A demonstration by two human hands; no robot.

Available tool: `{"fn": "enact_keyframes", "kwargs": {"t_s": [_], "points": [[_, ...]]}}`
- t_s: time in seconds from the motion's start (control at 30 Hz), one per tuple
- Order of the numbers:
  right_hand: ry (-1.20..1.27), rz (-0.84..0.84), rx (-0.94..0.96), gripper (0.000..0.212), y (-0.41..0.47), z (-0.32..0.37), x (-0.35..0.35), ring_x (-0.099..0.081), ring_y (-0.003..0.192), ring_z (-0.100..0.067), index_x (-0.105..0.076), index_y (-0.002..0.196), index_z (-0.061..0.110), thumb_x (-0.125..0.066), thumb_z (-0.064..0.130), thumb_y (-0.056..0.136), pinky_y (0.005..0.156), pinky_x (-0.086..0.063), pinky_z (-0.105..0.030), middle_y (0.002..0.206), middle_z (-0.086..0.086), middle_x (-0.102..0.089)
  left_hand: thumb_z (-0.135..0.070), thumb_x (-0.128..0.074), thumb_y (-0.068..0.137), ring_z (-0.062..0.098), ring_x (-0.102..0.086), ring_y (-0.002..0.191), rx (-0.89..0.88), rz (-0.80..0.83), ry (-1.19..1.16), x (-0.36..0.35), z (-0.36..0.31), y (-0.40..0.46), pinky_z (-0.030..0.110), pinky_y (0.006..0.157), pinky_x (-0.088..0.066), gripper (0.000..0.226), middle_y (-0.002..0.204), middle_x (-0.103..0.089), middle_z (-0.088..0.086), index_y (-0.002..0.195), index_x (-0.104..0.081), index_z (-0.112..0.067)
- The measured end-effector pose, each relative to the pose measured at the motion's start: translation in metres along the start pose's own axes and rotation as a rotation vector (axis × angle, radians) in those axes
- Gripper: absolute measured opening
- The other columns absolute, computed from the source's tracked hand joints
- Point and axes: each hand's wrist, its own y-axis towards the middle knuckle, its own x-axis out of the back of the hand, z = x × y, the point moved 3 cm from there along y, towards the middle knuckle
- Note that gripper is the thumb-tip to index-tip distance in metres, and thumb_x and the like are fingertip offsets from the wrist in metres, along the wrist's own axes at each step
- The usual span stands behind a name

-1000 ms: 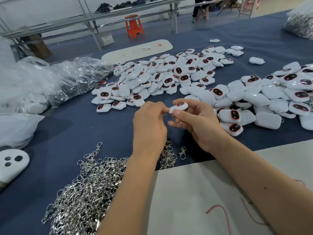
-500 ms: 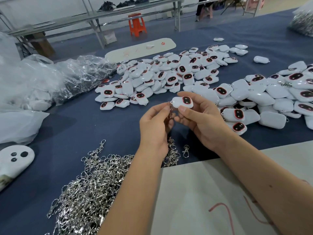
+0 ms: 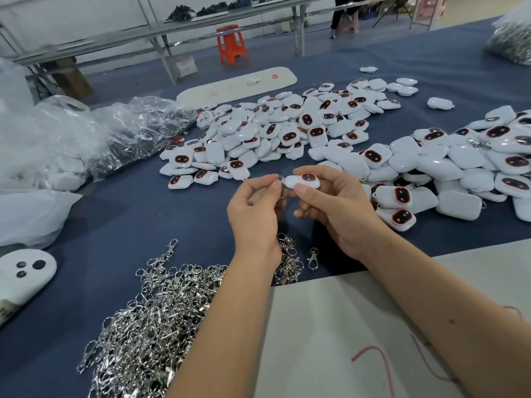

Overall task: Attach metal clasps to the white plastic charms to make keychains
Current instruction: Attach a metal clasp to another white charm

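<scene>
My right hand (image 3: 336, 208) grips a white plastic charm (image 3: 303, 181) with a dark red-rimmed window, held above the blue table. My left hand (image 3: 255, 208) pinches a metal clasp (image 3: 281, 187) by its ring at the charm's left end; the rest of the clasp hangs behind my fingers. A large heap of loose silver clasps (image 3: 161, 320) lies near the front left, under my left forearm. Piles of white charms (image 3: 287, 130) spread across the middle and right of the table.
Clear plastic bags (image 3: 94, 136) with more white parts lie at the left. A white board (image 3: 373, 326) covers the front right corner. A long white oval plate (image 3: 238, 84) sits at the back. A white ghost-faced piece (image 3: 23, 274) rests at the left edge.
Both hands have lifted slightly and turned the charm so its dark window faces up. My left fingers now pinch the clasp ring against the charm's left end.
</scene>
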Motion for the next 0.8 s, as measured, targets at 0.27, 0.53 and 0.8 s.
{"fn": "enact_keyframes", "kwargs": {"t_s": [0.27, 0.53, 0.8], "points": [[0.09, -0.025, 0.007, 0.02, -0.001, 0.002, 0.001, -0.064, 0.064, -0.01, -0.068, 0.116, 0.001, -0.065, -0.003, 0.097, 0.064, -0.059, -0.025, 0.087, -0.019, -0.067, 0.003, -0.064, 0.094, 0.013, -0.067, 0.074, -0.346, 0.063, 0.458, 0.002, -0.008, 0.01, 0.02, 0.07, -0.05, 0.024, 0.079, -0.072, 0.005, 0.084, -0.068, -0.018], [0.014, -0.097, 0.034, 0.014, 0.0, 0.001, 0.003, -0.056, 0.062, -0.013, -0.069, 0.111, 0.008, -0.065, 0.002, 0.099, 0.063, -0.057, -0.025, 0.078, -0.008, -0.068, 0.003, -0.059, 0.092, 0.022, -0.06, 0.082, -0.71, 0.223, 0.987, -0.004, -0.017, 0.001, 0.042, 0.075, -0.05, 0.017, 0.086, -0.066, 0.001, 0.089, -0.066, -0.012], [0.044, -0.064, 0.052, 0.024, 0.002, 0.003, 0.005, -0.061, 0.064, -0.019, -0.066, 0.124, 0.005, -0.063, 0.003, 0.101, 0.068, -0.051, -0.03, 0.069, -0.006, -0.065, 0.002, -0.06, 0.099, 0.019, -0.063, 0.07, 0.109, 0.176, -0.024, -0.011, 0.004, -0.004, 0.026, 0.071, -0.054, 0.012, 0.086, -0.073, 0.014, 0.095, -0.066, -0.008]]}}
